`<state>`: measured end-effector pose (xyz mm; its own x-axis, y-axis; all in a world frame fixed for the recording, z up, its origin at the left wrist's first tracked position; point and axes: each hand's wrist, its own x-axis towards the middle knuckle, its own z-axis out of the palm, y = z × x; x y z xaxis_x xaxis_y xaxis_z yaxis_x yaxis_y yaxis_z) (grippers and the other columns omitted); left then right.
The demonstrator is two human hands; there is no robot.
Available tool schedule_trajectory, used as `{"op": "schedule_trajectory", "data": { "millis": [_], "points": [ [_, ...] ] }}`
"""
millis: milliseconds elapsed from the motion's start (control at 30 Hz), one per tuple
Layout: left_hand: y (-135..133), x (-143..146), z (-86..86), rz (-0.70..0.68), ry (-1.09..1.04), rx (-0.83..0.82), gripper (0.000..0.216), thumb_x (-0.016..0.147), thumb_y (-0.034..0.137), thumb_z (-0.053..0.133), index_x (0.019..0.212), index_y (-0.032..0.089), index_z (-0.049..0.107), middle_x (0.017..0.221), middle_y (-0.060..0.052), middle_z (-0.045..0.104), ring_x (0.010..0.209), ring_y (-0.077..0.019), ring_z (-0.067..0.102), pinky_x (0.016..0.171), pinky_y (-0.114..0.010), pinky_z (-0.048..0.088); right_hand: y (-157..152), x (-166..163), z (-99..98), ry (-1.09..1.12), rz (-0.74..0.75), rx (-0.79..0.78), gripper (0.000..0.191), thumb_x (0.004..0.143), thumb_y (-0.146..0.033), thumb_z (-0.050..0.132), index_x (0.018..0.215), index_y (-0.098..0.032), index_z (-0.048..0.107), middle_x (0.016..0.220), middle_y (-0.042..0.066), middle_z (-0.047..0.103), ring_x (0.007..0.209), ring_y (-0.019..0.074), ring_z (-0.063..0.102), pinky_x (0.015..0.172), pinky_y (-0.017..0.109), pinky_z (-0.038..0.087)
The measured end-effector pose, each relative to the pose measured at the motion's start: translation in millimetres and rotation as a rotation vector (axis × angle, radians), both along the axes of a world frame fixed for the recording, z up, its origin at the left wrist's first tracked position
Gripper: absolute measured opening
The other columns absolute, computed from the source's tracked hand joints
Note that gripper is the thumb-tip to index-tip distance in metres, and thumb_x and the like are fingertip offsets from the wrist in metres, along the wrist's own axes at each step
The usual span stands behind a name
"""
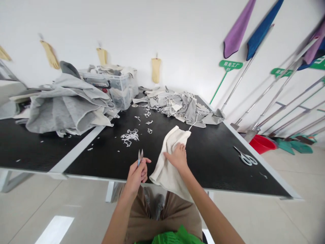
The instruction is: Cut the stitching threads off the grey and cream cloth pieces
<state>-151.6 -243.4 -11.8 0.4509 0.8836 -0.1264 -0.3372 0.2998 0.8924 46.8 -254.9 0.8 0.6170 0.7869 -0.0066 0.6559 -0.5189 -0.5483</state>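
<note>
My left hand (137,173) is closed around small blue-handled thread snips (140,158), their two pointed blades up and slightly apart. To its right lies a cream knitted cloth piece (165,169), wrinkled, its lower end drooping over the table's front edge. My right hand (178,156) lies on the cloth, thumb spread away from the fingers; the fingertips bend downward near the cloth's right side. A loose white thread (193,122) runs from the cloth's far corner toward the heap behind. A small pile of white thread clippings (130,137) lies beyond my left hand.
A heap of grey and cream fabric pieces (177,103) covers the back of the black table (208,159). Grey cloths (66,105) are stacked at left beside a clear plastic bin (119,88). Grey-handled scissors (246,157) lie at right. A red basin (262,144) stands beyond the table's right edge.
</note>
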Motion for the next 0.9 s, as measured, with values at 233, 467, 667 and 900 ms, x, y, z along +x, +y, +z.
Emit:
{"op": "schedule_trajectory", "data": {
  "millis": [233,467,667,900],
  "points": [
    [2,-6,-0.7,-0.018,-0.016,0.000,0.038,0.084,0.055,0.062,0.090,0.017,0.059,0.051,0.012,0.030,0.038,-0.0033,0.022,0.035,-0.015,0.026,-16,8,13.2,-0.285,0.102,-0.002,0.051,0.073,-0.003,0.047,0.123,-0.008,0.059,0.120,0.021,0.061,0.118,0.0312,0.053,0.091,0.036,0.044],
    [11,-26,-4.1,0.162,0.179,0.148,0.045,0.086,0.062,0.052,0.088,0.018,0.061,0.055,0.010,0.027,0.044,-0.0062,0.023,0.040,-0.018,0.019,-55,67,84.1,0.004,0.118,0.309,0.029,0.067,-0.024,0.050,0.089,-0.018,0.069,0.072,0.005,0.067,0.073,0.0248,0.063,0.063,0.030,0.046],
    [8,-47,13.7,0.176,0.515,0.428,0.044,0.097,0.050,0.036,0.091,0.021,0.069,0.066,0.003,0.046,0.067,-0.0139,0.047,0.064,-0.024,0.036,-16,57,197.4,0.564,0.019,0.414,0.052,0.042,-0.019,0.065,0.094,-0.024,0.070,0.067,0.007,0.069,0.052,0.0248,0.059,0.047,0.032,0.043],
    [27,-46,0.6,0.036,0.537,0.478,0.054,0.092,0.057,0.039,0.089,0.016,0.073,0.058,0.000,0.049,0.055,-0.0136,0.044,0.056,-0.025,0.035,131,-43,278.5,0.315,0.458,0.518,0.036,0.055,-0.012,0.048,0.086,-0.012,0.068,0.058,0.002,0.060,0.049,0.0133,0.053,0.050,0.025,0.036]
  ]
}}
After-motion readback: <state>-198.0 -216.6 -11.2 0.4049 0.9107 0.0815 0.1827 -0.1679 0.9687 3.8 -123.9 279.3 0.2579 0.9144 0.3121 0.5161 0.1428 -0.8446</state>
